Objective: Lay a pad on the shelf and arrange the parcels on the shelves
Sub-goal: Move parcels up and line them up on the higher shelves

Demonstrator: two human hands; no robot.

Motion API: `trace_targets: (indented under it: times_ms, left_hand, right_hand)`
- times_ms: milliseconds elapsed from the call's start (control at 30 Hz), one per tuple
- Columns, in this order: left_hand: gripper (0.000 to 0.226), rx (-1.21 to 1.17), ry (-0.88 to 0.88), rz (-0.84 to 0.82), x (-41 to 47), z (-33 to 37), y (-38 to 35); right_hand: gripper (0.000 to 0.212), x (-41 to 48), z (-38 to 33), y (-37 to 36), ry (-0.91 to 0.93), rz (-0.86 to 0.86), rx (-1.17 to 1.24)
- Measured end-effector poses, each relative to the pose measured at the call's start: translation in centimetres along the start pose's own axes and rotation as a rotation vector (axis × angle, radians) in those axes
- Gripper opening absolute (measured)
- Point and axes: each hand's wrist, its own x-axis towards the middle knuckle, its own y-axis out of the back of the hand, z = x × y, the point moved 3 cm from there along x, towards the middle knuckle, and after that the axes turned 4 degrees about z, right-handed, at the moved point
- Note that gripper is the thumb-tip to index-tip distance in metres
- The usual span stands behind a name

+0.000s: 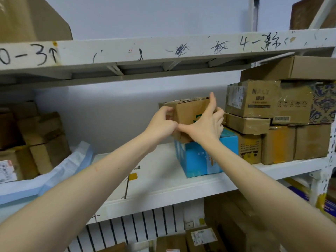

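Left hand (161, 123), right hand (209, 125) on parcel (188, 110), lengthwise left-right

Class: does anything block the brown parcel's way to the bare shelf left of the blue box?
Nothing visible does. The left hand and right hand grip the brown parcel over the blue box; the shelf beside it lies bare up to the pad.

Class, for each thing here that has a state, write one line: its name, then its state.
blue box: closed, on the shelf.
brown box: closed, held over the blue box.
left hand: grips the brown box's left end.
right hand: grips its right side, index finger raised.
pad: spread under the left parcels, rumpled.
right parcels: closed, stacked.
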Motion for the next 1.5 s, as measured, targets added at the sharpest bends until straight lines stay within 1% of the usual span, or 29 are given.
trace_targets:
  times_ms: [33,167,200,300,333,533,633,700,800,867,933,967,1033,1067,1100,1133,1200,1233,1267,1367,1433,1500]
  left_hand:
    - [0.059,0.008,-0.016,0.044,-0.1,-0.4,1.2]
    - [0.057,0.095,-0.029,0.321,-1.4,-1.7,6.6]
    - [0.052,0.114,-0.04,0.372,-2.1,-1.8,7.9]
    - [0.031,0.137,-0.147,0.477,-4.1,-1.6,11.9]
    - [0.03,0.127,-0.18,0.5,-4.8,-1.4,13.5]
    - [0.036,0.122,-0.347,0.62,-9.1,1.4,21.6]
    - [0.027,0.129,-0.413,0.682,-10.7,3.4,25.1]
    - [0.02,0.177,-0.466,0.743,-11.3,4.7,27.1]
    - [0.022,0.241,-0.534,0.802,-11.2,6.3,29.4]
    - [0.03,0.262,-0.559,0.82,-11.1,7.0,30.5]
    - [0.035,0.24,-0.585,0.821,-11.0,7.7,31.5]
    - [0.034,0.225,-0.591,0.814,-11.0,7.8,31.6]
    - [0.029,0.191,-0.618,0.835,-11.0,8.3,32.4]
    - [0.028,0.174,-0.618,0.86,-10.7,8.7,32.8]
    - [0.029,0.153,-0.609,0.887,-10.4,9.0,33.3]
    - [0.032,0.126,-0.593,0.909,-10.0,9.4,33.7]
    - [0.036,0.1,-0.551,0.918,-8.7,9.9,34.1]
    - [0.036,0.121,-0.516,0.903,-7.9,9.9,34.1]
    - [0.037,0.163,-0.473,0.881,-6.9,9.8,34.0]
    - [0.043,0.224,-0.324,0.786,-3.7,9.4,33.9]
    - [0.044,0.218,-0.24,0.741,-2.3,9.1,34.0]
    - [0.044,0.275,-0.213,0.729,-1.0,8.7,34.0]
  right_hand:
    - [0.134,-0.6,-0.7,0.1,0.037,-0.021,0.02]
    - [0.126,-3.4,-4.7,0.7,0.215,-0.146,0.089]
    - [0.125,-4.1,-5.8,0.8,0.244,-0.173,0.101]
    - [0.122,-6.4,-9.5,1.1,0.313,-0.265,0.155]
    - [0.121,-7.2,-10.8,1.1,0.327,-0.295,0.18]
    - [0.121,-10.3,-17.3,2.8,0.283,-0.435,0.441]
    - [0.122,-10.9,-20.3,4.4,0.276,-0.445,0.576]
    - [0.121,-11.0,-22.1,5.6,0.235,-0.419,0.701]
    - [0.119,-10.6,-24.0,6.7,0.12,-0.408,0.903]
    - [0.117,-10.6,-24.9,7.3,0.086,-0.41,0.946]
    - [0.109,-10.5,-25.6,8.1,0.083,-0.414,0.962]
    - [0.1,-10.4,-25.5,8.5,0.076,-0.436,0.996]
    - [0.073,-9.4,-25.7,9.6,0.078,-0.485,1.079]
    - [0.064,-8.6,-25.8,10.2,0.063,-0.477,1.104]
    - [0.063,-7.7,-25.8,10.7,0.047,-0.436,1.1]
    - [0.073,-6.7,-26.0,11.0,0.04,-0.369,1.077]
    - [0.102,-5.4,-26.6,11.2,0.048,-0.264,1.07]
    - [0.113,-5.0,-26.9,11.1,0.059,-0.243,1.097]
    - [0.116,-4.5,-27.2,10.8,0.078,-0.21,1.128]
    - [0.112,-3.3,-28.1,10.8,0.117,-0.027,1.212]
    - [0.115,-2.4,-28.5,10.4,0.107,0.051,1.189]
    - [0.115,-1.4,-28.7,9.7,0.091,0.091,1.124]
